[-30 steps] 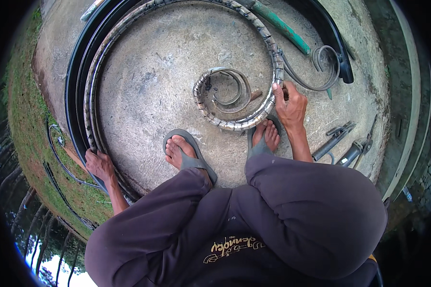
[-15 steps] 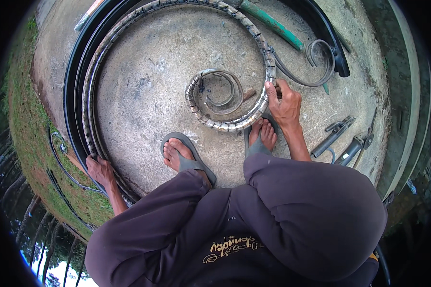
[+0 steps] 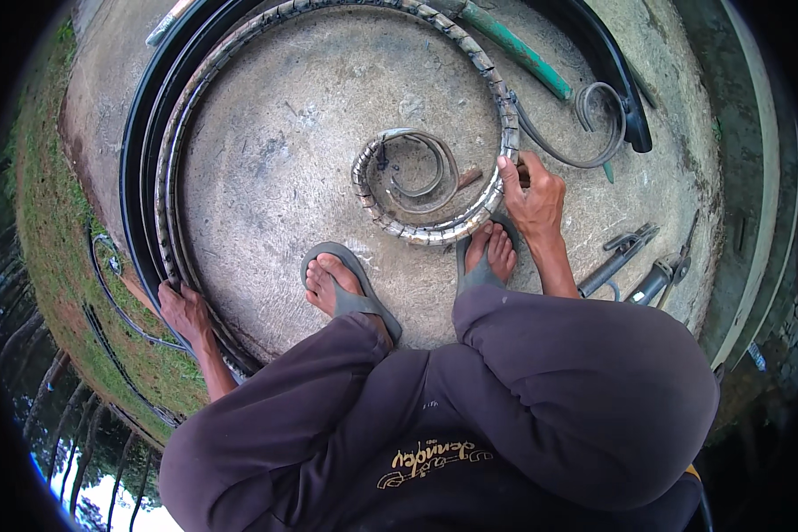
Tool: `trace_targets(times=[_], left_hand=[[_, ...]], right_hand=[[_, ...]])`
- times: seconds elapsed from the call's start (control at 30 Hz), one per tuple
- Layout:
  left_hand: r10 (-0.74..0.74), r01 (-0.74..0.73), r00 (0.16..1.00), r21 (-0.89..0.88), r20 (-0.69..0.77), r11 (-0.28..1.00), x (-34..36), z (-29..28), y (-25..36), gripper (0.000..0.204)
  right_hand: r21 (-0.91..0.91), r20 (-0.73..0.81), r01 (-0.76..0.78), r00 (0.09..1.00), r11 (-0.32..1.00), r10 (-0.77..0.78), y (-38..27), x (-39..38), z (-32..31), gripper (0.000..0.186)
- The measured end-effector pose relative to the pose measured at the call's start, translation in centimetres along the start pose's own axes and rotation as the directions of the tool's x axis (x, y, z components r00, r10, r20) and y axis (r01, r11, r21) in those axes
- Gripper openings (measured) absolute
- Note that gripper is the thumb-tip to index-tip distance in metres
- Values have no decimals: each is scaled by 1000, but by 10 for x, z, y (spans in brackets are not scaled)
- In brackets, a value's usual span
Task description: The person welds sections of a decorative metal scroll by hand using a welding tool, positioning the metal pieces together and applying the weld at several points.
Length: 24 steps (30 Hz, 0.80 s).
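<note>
A long curved metal strip (image 3: 481,60) with segmented joints lies as a large loop on the concrete, narrowing to a small spiral (image 3: 368,197) near my feet. My left hand (image 3: 183,309) is closed on the loop at lower left, beside a black curved channel (image 3: 133,151). My right hand (image 3: 530,195) grips the strip on the right side of the loop, thumb on top, just above my right sandalled foot. Thinner bent flat bars curl inside the spiral, with a rusty brown piece beside them, and a scrolled bar (image 3: 563,160) lies outside the loop at right.
A green tube (image 3: 532,62) lies at upper right inside the black channel's curve. Dark clamp-like tools (image 3: 612,266) with handles lie right of my right knee. Cables (image 3: 129,328) lie on the grass at left, beyond the slab edge. A concrete ledge (image 3: 740,177) borders the right side.
The small spiral and my right hand sit slightly further left than a second ago. Both hands keep their hold on the strip; otherwise little differs.
</note>
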<state>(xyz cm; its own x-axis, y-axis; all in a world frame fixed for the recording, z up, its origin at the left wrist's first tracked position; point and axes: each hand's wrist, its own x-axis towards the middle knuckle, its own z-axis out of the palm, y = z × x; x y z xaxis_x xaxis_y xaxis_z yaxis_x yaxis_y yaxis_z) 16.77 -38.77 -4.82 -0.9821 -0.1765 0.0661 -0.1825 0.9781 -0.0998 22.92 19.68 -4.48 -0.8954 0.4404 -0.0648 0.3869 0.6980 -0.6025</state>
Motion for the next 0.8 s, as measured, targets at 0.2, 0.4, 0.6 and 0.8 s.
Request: trace_targets(times=[0.2,0.4,0.6,0.8], left_hand=[[-26,30,999,-99,34,995,6,-25,26,37],[306,-341,935,-216,-179,915,16,-39,102,46],[542,-434,840,-648,-39,626,0,-39,220,47],[524,-175,847,-883,91,436,-28,-44,291,47]], right_hand=[[96,45,-138,990,986,134,1,0,-10,40],[168,-34,-86,995,982,93,10,-8,-9,35],[209,-112,-40,992,977,64,3,-11,-10,30],[111,-188,99,979,989,-76,-6,-9,-12,22]])
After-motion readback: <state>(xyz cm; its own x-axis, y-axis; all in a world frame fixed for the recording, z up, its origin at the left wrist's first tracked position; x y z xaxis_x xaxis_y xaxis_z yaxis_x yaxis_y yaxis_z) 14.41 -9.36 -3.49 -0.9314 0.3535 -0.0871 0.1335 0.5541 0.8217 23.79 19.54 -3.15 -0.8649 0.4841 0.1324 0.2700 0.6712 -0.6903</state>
